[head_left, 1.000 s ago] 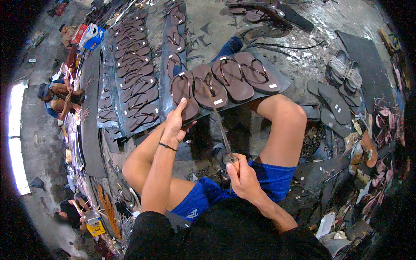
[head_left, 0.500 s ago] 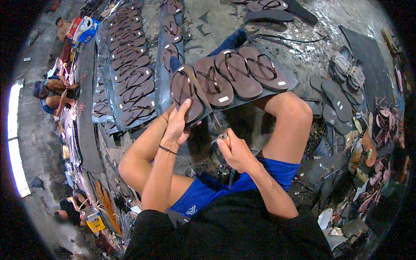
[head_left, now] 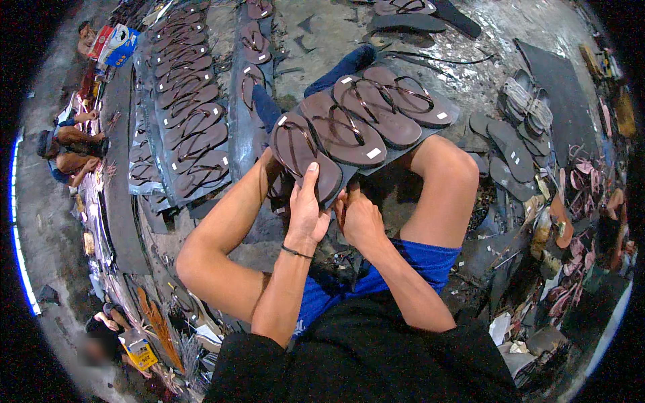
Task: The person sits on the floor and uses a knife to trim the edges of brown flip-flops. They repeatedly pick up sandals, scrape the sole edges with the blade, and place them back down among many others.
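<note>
My left hand (head_left: 308, 213) grips the near end of a brown thong sandal (head_left: 325, 176), its thumb on top and fingers beneath. Several such sandals lie side by side on a dark rubber sheet (head_left: 449, 105) above my knees, each with a small white label. The leftmost is angled apart from the others. Close by, at the near edge of the sheet, my right hand (head_left: 363, 220) is closed around a knife, now largely hidden by the fingers and the sheet; its blade does not show clearly.
Rows of sandals (head_left: 195, 124) on dark sheets cover the floor at left. Loose black soles (head_left: 510, 148) and tied sandals (head_left: 527, 107) lie at right, beside scattered scraps (head_left: 557, 221). A person (head_left: 70, 144) crouches at far left; a blue box (head_left: 121, 46) stands beyond.
The leftmost sandal and my left hand have swung right and nearer. The knife blade, earlier lying between the two leftmost sandals, has dropped from sight, and my right hand is closer to the sheet.
</note>
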A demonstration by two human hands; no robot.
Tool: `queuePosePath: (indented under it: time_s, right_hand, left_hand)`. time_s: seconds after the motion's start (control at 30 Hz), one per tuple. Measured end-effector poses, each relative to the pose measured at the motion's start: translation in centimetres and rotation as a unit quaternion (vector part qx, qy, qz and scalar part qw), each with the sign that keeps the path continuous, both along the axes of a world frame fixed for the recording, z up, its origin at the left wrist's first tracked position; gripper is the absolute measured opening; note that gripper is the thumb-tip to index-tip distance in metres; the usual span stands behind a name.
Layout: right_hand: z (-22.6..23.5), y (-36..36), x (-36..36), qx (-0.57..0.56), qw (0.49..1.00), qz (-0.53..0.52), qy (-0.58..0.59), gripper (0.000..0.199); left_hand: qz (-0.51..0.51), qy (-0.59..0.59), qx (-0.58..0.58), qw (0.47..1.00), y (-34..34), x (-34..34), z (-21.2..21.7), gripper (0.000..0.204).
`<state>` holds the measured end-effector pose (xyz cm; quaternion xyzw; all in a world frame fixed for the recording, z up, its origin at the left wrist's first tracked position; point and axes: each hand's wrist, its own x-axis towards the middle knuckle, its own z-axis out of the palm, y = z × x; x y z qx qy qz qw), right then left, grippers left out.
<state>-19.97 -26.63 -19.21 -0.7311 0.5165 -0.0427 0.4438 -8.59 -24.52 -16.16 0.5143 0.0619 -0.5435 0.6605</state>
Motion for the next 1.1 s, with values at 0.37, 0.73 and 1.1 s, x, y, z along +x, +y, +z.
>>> queuePosePath:
  time_s: [0.37, 0.73, 1.1]
  right_hand:
    - [-7.5, -2.5, 2.6, 0.061, 0.997, 0.047, 0.008, 0.037]
    - [-13.5, -6.9, 4.6, -0.046, 0.991, 0.127, -0.024, 0.041]
    - [-9.8, -7.8, 16.1, 0.074, 0.956, -0.042, -0.281, 0.042]
  left_hand:
    - [0.01, 0.024, 0.009, 1.0, 0.4, 0.5, 0.2, 0.028]
    - [-0.003, 0.021, -0.014, 1.0, 0.6, 1.4, 0.7, 0.029]
    - [0.036, -0.071, -0.073, 0.994, 8.3, 0.0, 8.1, 0.036]
